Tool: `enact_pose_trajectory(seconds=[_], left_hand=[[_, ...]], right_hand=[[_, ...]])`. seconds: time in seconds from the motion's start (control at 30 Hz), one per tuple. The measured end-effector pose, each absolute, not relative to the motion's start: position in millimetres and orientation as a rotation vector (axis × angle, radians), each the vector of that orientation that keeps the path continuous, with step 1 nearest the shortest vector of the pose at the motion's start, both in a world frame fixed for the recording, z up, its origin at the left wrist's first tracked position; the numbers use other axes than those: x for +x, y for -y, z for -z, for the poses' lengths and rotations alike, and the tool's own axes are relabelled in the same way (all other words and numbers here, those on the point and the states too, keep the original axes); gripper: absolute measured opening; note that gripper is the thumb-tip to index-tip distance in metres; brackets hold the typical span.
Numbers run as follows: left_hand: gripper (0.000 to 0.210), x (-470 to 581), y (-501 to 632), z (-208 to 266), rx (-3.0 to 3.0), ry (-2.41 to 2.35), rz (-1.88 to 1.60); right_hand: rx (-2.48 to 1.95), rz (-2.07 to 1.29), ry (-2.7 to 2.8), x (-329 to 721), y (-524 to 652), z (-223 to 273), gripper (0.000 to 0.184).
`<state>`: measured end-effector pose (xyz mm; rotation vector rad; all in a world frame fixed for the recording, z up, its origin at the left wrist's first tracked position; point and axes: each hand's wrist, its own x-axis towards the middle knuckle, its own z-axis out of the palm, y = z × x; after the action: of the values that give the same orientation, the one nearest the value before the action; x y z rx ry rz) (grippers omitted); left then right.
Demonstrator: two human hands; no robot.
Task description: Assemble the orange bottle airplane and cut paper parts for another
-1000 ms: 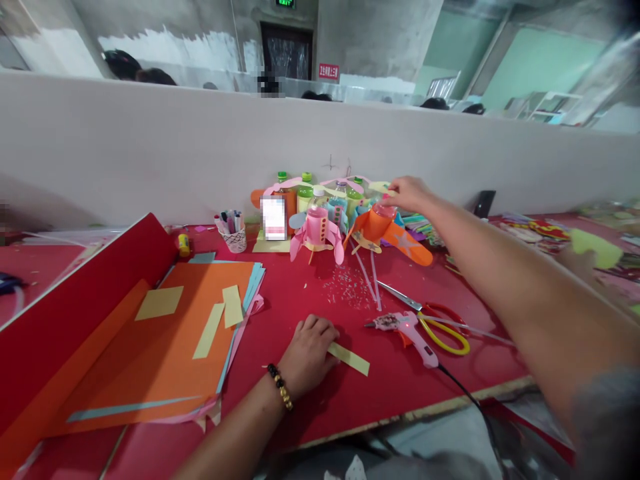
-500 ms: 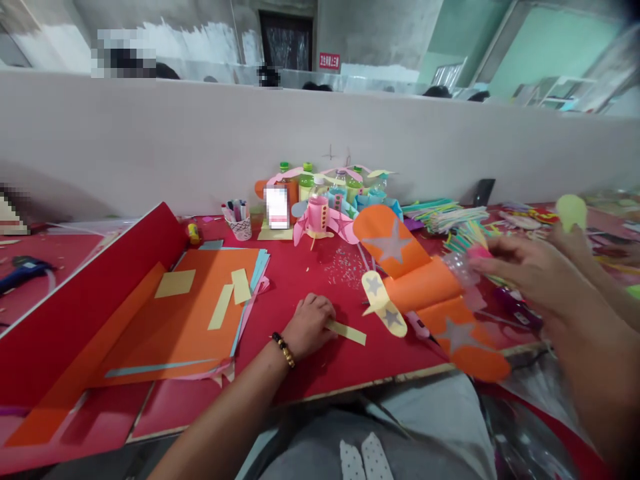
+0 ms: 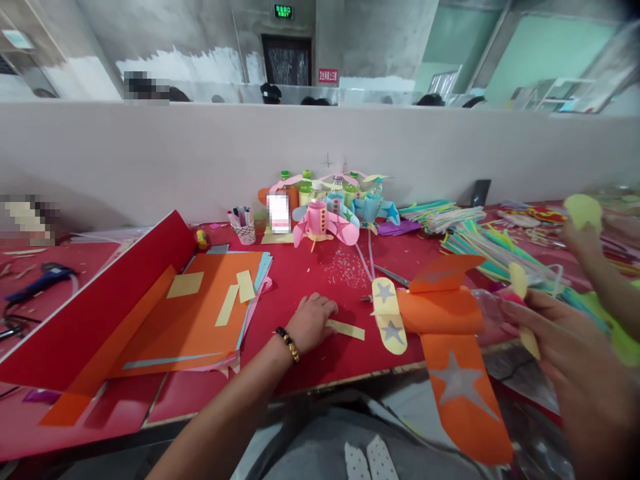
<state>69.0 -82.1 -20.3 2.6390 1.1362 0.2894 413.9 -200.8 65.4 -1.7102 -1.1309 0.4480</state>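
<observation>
An orange model airplane (image 3: 443, 312), made of a plastic bottle wrapped in paper, is in my right hand (image 3: 560, 333). My fingers close around its pink cap at the nose, beside a pale yellow propeller (image 3: 523, 307). Silver stars mark its wings and its yellow tail piece (image 3: 390, 327). My left hand (image 3: 314, 321) lies palm down on the red tabletop, fingers loosely extended, at the end of a pale yellow paper strip (image 3: 350, 330); whether the fingertips press on it is hidden.
Finished bottle airplanes (image 3: 320, 220) stand at the back by a pen cup (image 3: 243, 225). Orange sheets (image 3: 200, 333) with yellow strips lie left, beside a raised red board (image 3: 110, 293) and a glue gun (image 3: 43, 283). Straws (image 3: 493, 257) and another person's hand (image 3: 583, 237) are at right.
My right hand has moved slightly right and down and turned the airplane, so its body lies more level and its near wing hangs lower. My left hand has stayed by the strip.
</observation>
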Motion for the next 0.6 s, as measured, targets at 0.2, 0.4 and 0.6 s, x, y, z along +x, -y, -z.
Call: enact_pose_trajectory(seconds=[0.2, 0.4, 0.6], left_hand=[[0.027, 72, 83, 11, 2.65, -1.121, -0.168], [0.035, 78, 82, 5, 2.712, -1.12, -0.024], [0.036, 86, 84, 2, 2.823, -1.092, 0.061]], right_hand=[[-1.577, -0.748, 0.688, 409, 208, -54, 0.024], [-1.498, -0.82, 0.574, 409, 213, -44, 0.041], [-1.464, -0.888, 0.534, 409, 215, -38, 0.039]])
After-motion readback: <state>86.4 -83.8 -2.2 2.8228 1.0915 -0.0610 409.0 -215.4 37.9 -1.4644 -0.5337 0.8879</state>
